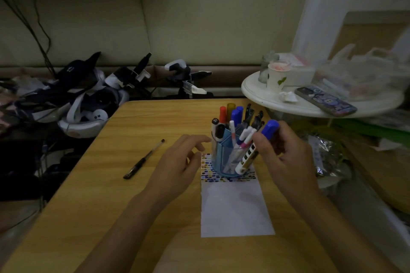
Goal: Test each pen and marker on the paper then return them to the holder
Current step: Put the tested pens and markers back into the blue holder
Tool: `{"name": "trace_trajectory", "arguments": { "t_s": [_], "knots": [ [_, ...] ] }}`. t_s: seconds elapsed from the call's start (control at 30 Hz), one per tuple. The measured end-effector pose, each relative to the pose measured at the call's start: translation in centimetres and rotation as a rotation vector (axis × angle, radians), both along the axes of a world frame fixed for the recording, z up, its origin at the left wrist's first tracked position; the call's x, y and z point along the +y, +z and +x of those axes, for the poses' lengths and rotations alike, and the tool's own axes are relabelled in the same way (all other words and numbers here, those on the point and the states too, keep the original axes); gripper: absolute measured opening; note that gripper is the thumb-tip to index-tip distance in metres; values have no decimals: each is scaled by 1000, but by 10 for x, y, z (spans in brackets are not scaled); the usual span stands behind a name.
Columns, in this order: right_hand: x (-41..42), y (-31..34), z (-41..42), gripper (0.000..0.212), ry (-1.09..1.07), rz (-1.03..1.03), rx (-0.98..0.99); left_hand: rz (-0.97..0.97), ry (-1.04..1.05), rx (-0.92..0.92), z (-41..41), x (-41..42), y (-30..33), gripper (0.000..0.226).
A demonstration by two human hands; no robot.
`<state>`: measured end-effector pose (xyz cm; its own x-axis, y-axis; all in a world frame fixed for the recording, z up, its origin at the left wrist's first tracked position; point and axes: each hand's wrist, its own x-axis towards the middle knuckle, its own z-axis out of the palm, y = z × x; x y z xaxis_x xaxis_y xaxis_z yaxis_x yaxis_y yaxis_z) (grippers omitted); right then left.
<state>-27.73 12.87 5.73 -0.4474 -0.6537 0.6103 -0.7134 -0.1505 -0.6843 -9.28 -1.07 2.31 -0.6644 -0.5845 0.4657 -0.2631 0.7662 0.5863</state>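
1. Far left, off the table: heap of dark and white headsets (88,104) and straps, no part in the task.
2. On the wooden table (93,195), left of both hands: slim black capped pen (143,159), lying loose and diagonal, well apart from the holder; judged either waiting for its test or waiting to be put back.
3. Left hand (179,164): hovering above the table just left of the holder, fingers loosely spread and relaxed, gripping nothing.
4. Centre: white sheet of paper (235,208) with a band of small multicoloured dabs along its far edge; nearer part unmarked.
5. Standing on that dotted band: translucent blue plastic pen holder (224,157), packed with capped markers and pens in red, amber, blue, black and white.
6. Right hand (286,157): fingers and thumb curled round a white-barrelled marker with a blue cap (250,155), tilted, cap up by the fingertips, butt end low beside the holder wall.
7. Step in hand, as judged: one marker out, cap on, about to be tested or returned; cannot tell which.
8. Next move, if testing: free hand to pull the cap, tip down onto bare paper.
9. Writing: dark blocks along the marker barrel, unreadable; no brand legible anywhere.
10. Right: round white side table (255,93) with paper cup and patterned phone.
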Motion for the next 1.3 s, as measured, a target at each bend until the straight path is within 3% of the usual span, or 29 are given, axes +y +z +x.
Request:
{"name": "trace_trajectory", "arguments": {
  "t_s": [0.3,0.77,1.3],
  "knots": [
    [-2,-3,-2,22,15,-22,-59,41,-37,-89,-5,-1,-3,55],
    [-7,2,-12,28,-51,-94,-131,44,-86,-78,-4,-1,-4,50],
    [-23,-1,-6,31,-54,150,57,74,-154,-78,-2,1,-1,54]
  ]
}}
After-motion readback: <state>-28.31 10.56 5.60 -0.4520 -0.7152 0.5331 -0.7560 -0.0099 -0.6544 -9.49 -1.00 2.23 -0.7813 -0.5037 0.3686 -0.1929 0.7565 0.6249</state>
